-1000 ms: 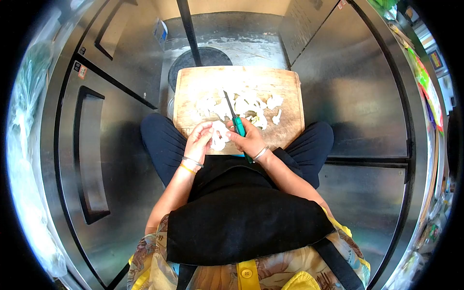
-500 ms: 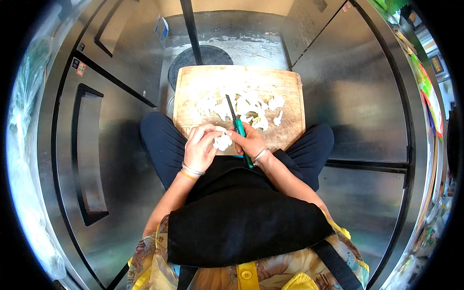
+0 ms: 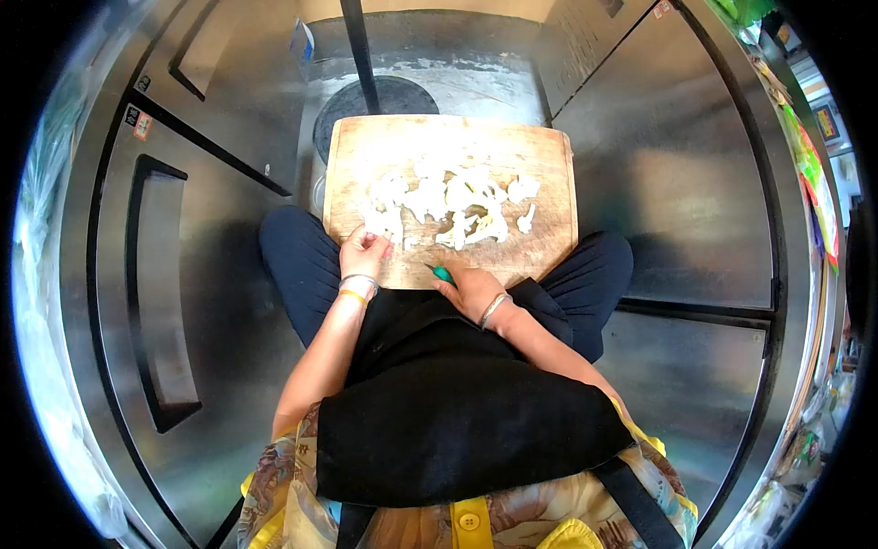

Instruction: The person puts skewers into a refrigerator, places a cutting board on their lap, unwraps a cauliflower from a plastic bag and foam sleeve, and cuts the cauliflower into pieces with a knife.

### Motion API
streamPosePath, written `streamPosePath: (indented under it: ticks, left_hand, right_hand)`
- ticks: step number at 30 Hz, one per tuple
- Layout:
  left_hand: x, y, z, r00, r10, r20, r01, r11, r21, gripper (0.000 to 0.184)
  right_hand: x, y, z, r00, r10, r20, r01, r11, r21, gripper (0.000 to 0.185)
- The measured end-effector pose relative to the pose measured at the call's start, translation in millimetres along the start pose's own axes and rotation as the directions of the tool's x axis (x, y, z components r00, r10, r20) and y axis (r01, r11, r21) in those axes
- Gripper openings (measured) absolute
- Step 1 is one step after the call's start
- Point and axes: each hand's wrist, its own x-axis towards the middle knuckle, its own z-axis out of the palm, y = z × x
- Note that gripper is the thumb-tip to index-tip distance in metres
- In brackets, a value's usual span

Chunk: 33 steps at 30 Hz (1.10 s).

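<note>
A wooden cutting board (image 3: 540,256) lies in front of me with pale cauliflower pieces (image 3: 471,192) spread over its middle. My left hand (image 3: 359,252) is at the board's near left, its fingers bent and closed on a cauliflower floret (image 3: 383,222) at the board's surface; glare blurs the floret's outline. My right hand (image 3: 474,291) is wrapped round the green handle of a knife (image 3: 443,274) at the board's near edge. Only the handle's front end and a short dark part of the blade show, pointing left; my fingers hide the rest.
Steel cabinet doors stand close on the left (image 3: 219,265) and right (image 3: 677,174). Behind the board are a dark round lid-like disc (image 3: 393,94) and a dark upright pole (image 3: 359,55). My knees flank the board, and a black apron (image 3: 466,412) covers my lap.
My left hand has moved left and forward from the knife, down to the board with the floret. My right hand has turned the knife from pointing upward to low and leftward.
</note>
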Motion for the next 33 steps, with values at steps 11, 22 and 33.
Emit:
streamPosePath:
  ticks: [11, 22, 33]
  left_hand:
    - [9.7, -18.2, 1.1, 1.000, 0.005, -0.030, 0.000, 0.984, 0.176, 0.011]
    - [4.4, -14.4, 2.0, 1.000, -0.027, -0.002, 0.027, 0.994, 0.105, 0.016]
    - [7.2, -18.7, -0.3, 0.998, -0.058, -0.021, 0.058, 0.998, 0.002, 0.015]
  right_hand:
    - [21.2, 0.0, 14.5, 0.986, 0.160, 0.050, -0.157, 0.985, -0.065, 0.034]
    - [30.6, -5.5, 21.8, 0.978, 0.202, 0.055, -0.199, 0.979, -0.051, 0.031]
    - [37.1, -7.8, 33.1, 0.972, 0.214, 0.097, -0.199, 0.969, -0.144, 0.033]
